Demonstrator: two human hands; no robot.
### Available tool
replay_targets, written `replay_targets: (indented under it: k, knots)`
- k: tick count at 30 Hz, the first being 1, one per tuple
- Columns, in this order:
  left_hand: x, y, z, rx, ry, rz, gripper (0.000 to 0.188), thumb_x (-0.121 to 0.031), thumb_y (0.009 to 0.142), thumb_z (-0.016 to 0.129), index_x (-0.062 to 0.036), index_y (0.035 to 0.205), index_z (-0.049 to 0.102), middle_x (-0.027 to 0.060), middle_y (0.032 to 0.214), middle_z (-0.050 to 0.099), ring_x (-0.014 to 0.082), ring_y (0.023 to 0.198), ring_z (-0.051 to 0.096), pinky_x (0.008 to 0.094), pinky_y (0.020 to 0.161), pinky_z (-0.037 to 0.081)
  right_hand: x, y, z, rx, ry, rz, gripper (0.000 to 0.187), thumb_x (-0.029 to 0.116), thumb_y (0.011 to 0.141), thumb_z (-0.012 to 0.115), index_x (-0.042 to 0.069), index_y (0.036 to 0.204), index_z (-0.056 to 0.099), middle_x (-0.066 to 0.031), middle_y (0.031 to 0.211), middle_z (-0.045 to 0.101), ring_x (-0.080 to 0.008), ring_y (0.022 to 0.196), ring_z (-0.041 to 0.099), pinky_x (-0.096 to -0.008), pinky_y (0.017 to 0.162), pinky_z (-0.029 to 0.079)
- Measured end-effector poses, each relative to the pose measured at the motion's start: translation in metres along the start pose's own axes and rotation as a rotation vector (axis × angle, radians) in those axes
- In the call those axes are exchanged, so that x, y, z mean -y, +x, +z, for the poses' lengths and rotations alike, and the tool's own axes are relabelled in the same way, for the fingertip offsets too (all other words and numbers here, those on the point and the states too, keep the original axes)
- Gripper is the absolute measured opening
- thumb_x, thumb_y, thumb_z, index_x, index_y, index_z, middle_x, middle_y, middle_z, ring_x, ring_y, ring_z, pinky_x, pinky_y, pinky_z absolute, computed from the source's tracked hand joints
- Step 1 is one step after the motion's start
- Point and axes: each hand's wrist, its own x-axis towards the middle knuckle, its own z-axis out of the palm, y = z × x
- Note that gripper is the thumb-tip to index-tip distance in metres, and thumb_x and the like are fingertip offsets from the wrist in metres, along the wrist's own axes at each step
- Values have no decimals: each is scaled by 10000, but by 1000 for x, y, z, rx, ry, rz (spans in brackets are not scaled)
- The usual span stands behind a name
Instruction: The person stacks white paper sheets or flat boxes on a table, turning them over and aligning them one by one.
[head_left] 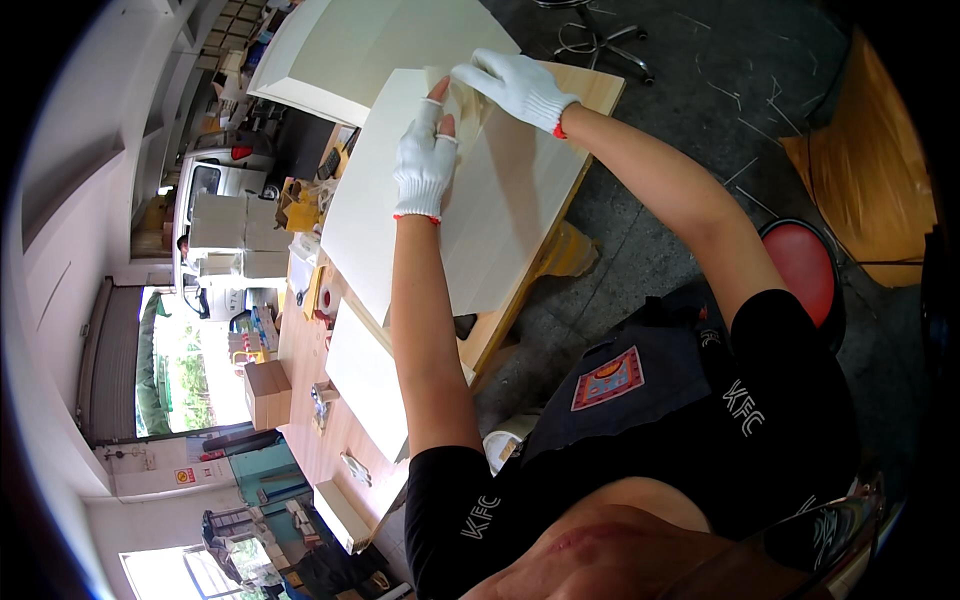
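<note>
Protective film [468, 98] on a pale cream panel [450, 210] is what both hands are busy with, as far as I can read it. Only the head view to go on, so here goes.

Both hands wear white knit gloves with a red cuff edge. The left hand [425, 165] rests flat-ish on the panel, fingers together and pointing away from the body; its glove looks cut short, since bare fingertips poke out at the end. Those tips seem pinched against the thin translucent flap, though I can't tell for sure how firm that hold is. The right hand [515, 85] is just beyond and to the right of the left one, curled down over the same flap, fingers closed on it.

The panel lies on a wooden workbench [590, 90], running from the far edge back toward the body under the left forearm. Another pale panel [370, 385] sits nearer the body, left of the left elbow, and a bigger one [350, 50] lies beyond the hands. A red stool [805, 265] is off past the right elbow.

My guess: the peel has only just started at the far corner. Next it wants a steady pull with one hand holding the panel down.
</note>
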Motion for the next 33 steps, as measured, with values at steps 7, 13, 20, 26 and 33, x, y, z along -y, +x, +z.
replay_targets:
  k: [7, 13, 20, 26, 33]
  knots:
    - [5, 2, -5, 157, 109, -49, 300, -195, 868, 723, -106, 1145, 650, 134, 1117, 697, 302, 1046, 664, 371, 870, 507, -6, 2, 9, -79, -11, -60, 414, 466, 968, 488, 70, 949, 610, -176, 804, 646, -393, 789, 616, -477, 700, 459]
    - [3, 4, -3, 154, 108, -69, 345, -188, 849, 741, -107, 1170, 643, 140, 1112, 703, 301, 1052, 668, 365, 876, 509, -6, 2, 7, -65, 2, -38, 445, 490, 965, 482, 65, 952, 612, -180, 805, 648, -393, 790, 620, -475, 705, 461]
    - [-13, -3, -7, 36, 94, 3, 298, -118, 956, 538, -155, 1232, 644, 129, 1020, 699, 245, 865, 650, 339, 809, 508, -6, 7, -26, 82, -410, -24, 502, 584, 922, 505, 102, 945, 643, -165, 809, 678, -366, 773, 660, -443, 698, 507]
    - [-18, 0, -12, 131, 80, -142, 269, -133, 972, 512, -139, 1202, 651, 104, 883, 662, 210, 752, 588, 328, 755, 494, -9, 18, -40, 195, -668, -478, 428, 526, 944, 507, 114, 956, 622, -147, 793, 674, -369, 759, 656, -465, 676, 503]
    - [-9, 0, -9, 104, 51, -18, 256, -126, 939, 588, -126, 1189, 647, 67, 832, 633, 176, 673, 537, 314, 707, 481, -8, 15, -7, 141, -136, -182, 454, 476, 992, 458, 92, 1166, 626, -197, 964, 669, -400, 928, 624, -442, 805, 484]
